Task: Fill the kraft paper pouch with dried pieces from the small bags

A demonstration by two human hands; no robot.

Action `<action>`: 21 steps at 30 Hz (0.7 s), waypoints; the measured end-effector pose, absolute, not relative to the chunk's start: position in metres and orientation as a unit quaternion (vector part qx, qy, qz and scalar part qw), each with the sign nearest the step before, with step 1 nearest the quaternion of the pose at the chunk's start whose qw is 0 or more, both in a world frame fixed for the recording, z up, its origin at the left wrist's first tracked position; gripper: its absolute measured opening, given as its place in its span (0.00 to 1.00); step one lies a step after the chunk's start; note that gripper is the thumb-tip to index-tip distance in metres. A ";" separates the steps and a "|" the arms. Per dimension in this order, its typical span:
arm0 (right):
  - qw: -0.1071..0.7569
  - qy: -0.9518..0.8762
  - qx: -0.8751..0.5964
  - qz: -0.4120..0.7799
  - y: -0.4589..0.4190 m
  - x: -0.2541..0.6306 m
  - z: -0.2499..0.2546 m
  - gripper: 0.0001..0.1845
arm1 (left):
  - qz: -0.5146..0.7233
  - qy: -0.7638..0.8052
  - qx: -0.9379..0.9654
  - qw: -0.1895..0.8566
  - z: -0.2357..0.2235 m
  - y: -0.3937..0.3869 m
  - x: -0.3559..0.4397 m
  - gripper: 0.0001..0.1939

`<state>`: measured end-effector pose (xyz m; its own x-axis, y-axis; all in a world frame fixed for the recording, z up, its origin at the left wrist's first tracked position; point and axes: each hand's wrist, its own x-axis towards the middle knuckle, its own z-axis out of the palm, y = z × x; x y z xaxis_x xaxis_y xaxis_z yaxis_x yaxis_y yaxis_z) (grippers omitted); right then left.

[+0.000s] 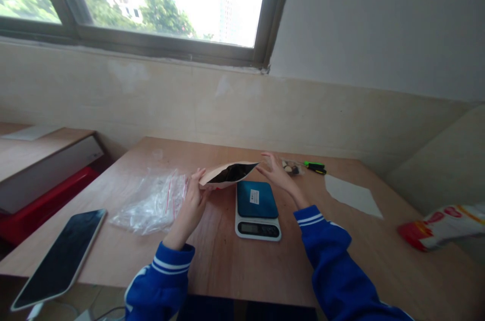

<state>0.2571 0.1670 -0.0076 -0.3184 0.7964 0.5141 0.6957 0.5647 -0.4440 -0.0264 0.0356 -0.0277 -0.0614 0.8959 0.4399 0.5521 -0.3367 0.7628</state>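
A brown paper bag (216, 176) is tilted with its mouth open toward me, showing a dark inside; its contents are hard to make out. My left hand (194, 199) grips the bag's left edge, thumb and fingers closed on it. At the opposite corner, my right hand (276, 172) has its thumb and fingers around the bag's right end. Just below the bag lies a kitchen scale (257, 210) with a blue top and a dark display, whose reading is too blurred to tell. Left of my left hand is a heap of clear plastic bags (151, 202).
Behind my right hand lie a small clear bag of brownish pieces (291, 168) and a green-and-black tool (315, 166). White paper (353, 194) and a red-and-white package (443, 225) are at right. A tablet (62, 255) overhangs the front left edge, beside a red stool (49, 204).
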 end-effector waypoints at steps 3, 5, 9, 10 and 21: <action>0.281 -0.777 -0.563 -0.032 0.182 0.285 -0.025 0.18 | 0.489 0.549 0.650 0.190 -0.031 0.036 -0.027 0.23; 0.247 -0.748 -0.614 -0.056 0.189 0.301 -0.038 0.15 | 0.489 0.555 0.644 0.195 -0.032 0.036 -0.029 0.22; 0.230 -0.726 -0.644 -0.068 0.193 0.317 -0.056 0.19 | 0.479 0.555 0.654 0.188 -0.035 0.035 -0.032 0.21; 0.228 -0.723 -0.648 -0.073 0.193 0.319 -0.058 0.20 | 0.476 0.552 0.659 0.185 -0.035 0.034 -0.033 0.21; 0.295 -0.713 -0.634 -0.053 0.170 0.339 -0.036 0.10 | 0.503 0.570 0.625 0.179 -0.018 0.034 -0.029 0.19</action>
